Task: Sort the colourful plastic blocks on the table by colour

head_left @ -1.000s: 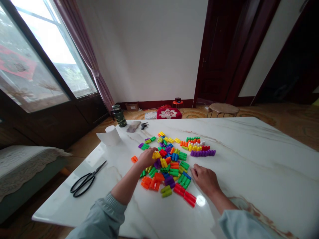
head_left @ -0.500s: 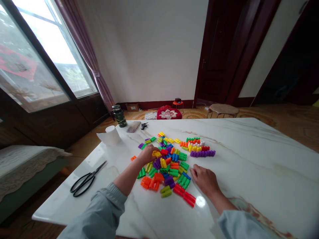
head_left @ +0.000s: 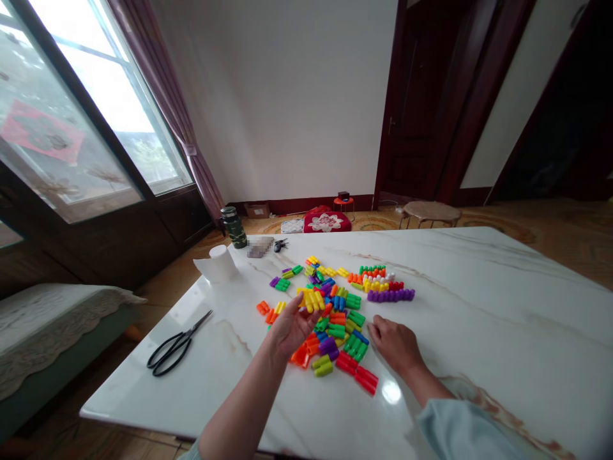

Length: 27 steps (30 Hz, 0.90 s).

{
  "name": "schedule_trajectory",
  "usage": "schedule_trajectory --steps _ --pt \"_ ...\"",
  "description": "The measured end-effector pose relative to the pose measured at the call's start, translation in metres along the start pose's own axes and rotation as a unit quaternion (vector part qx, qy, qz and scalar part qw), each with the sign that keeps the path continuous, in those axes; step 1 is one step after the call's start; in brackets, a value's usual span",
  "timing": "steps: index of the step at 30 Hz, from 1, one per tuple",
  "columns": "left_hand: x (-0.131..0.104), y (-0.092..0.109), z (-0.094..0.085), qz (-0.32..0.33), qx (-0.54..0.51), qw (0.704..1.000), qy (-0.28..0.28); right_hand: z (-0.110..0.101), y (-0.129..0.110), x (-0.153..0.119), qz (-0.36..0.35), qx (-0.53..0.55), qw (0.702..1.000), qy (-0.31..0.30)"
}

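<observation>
A yellow toy building block with several rounded prongs is held up in my left hand, palm turned upward, over the pile. Beneath and beyond it lie many coloured plastic blocks, among them green blocks, a purple block and red blocks. My right hand rests on the table just right of the pile, its fingers curled; whether anything is inside them is hidden. Behind it stand rows of joined blocks, with a purple row nearest.
Black-handled scissors lie on the left of the white marble-look table. Farther back are a paper roll, a camouflage flask, a blurred flat object and keys. A round stool stands beyond the table.
My left hand has lifted the yellow block from the pile, drawn it nearer and turned palm up. My right hand has stayed in place. The view has shifted slightly.
</observation>
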<state>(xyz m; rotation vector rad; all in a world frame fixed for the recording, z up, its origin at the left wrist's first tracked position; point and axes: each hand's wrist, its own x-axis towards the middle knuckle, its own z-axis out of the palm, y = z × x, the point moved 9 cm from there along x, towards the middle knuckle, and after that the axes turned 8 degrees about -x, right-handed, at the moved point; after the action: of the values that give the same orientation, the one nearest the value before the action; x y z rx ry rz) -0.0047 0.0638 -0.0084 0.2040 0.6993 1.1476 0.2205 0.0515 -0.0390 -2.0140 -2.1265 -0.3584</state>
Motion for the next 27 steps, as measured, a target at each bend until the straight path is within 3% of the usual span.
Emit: schedule_trajectory --steps 3,9,13,17,20,23,25,27 --pt "-0.011 -0.024 -0.002 -0.041 -0.06 0.997 0.022 0.001 -0.001 0.0 0.003 0.001 1.0 -0.002" --pt "-0.015 -0.046 -0.006 -0.022 -0.076 0.995 0.056 0.003 0.003 0.0 0.009 0.029 1.0 -0.004" --pt "-0.018 -0.055 -0.007 0.005 -0.048 0.997 0.053 -0.005 0.009 0.001 0.048 0.148 0.988 -0.021" --pt "-0.019 -0.062 -0.008 0.046 -0.007 0.999 0.0 -0.043 -0.023 -0.011 0.023 0.375 0.926 0.036" --pt "-0.02 -0.071 -0.011 0.069 0.021 0.997 -0.033 -0.066 -0.062 -0.029 -0.043 0.433 0.898 0.061" --pt "-0.023 -0.079 -0.015 0.08 0.074 0.993 -0.045 -0.071 -0.073 -0.041 -0.039 0.457 0.883 0.097" --pt "-0.023 -0.079 -0.017 0.086 0.155 0.983 -0.047 -0.069 -0.065 -0.042 -0.017 0.468 0.875 0.121" --pt "-0.023 -0.066 -0.018 0.127 0.285 0.949 -0.044 -0.068 -0.047 -0.038 0.008 0.461 0.875 0.147"
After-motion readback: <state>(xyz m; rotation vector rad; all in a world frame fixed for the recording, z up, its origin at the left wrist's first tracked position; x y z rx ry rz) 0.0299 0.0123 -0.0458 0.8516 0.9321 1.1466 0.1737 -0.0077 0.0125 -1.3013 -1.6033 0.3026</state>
